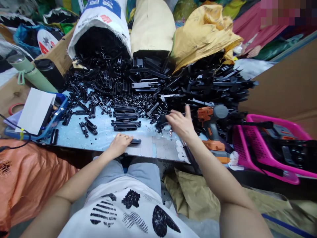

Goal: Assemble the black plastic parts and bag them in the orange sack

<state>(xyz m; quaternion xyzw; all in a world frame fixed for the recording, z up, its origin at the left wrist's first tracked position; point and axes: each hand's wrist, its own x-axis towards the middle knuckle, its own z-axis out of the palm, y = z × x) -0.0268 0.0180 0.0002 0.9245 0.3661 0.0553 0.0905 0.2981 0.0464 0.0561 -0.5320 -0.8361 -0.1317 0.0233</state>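
Note:
My left hand [120, 144] rests closed on the near edge of the light blue table [104, 134], holding a small black plastic part [135, 141] flat against it. My right hand [180, 123] reaches forward with its fingers spread, its fingertips at the near edge of the big heap of black plastic parts [153, 79]. A few assembled black pieces [125, 117] lie stacked in front of my left hand. An orange and grey cordless drill [213, 120] stands just right of my right hand.
Open sacks [104, 23] spill black parts at the back. A pink basket [267, 148] with parts sits at the right. A green flask [27, 71], a black bottle [51, 72] and a blue tray with a white card [36, 110] stand at the left. Orange bag [27, 185] lower left.

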